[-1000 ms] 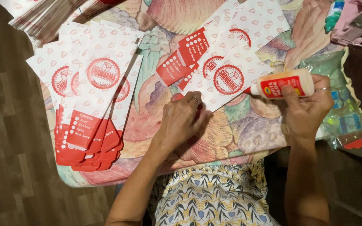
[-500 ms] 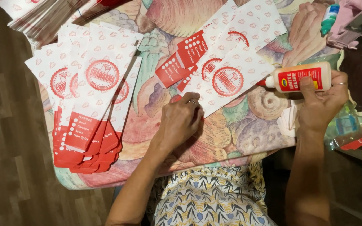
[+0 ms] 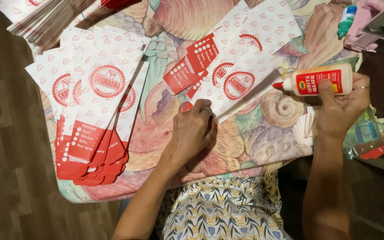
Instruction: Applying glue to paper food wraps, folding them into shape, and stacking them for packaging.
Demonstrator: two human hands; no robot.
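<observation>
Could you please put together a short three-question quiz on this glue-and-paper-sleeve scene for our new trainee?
1. True or false: the right hand holds the white glue bottle with its red nozzle pointing toward the paper sleeves.
2. What does the left hand press on? A) the fanned stack of sleeves B) the edge of the middle sleeves C) the green-capped bottle
3. On which side of the person does the fanned stack of sleeves lie?

Key
1. True.
2. B.
3. On the person's left, on the patterned tablecloth.
</observation>
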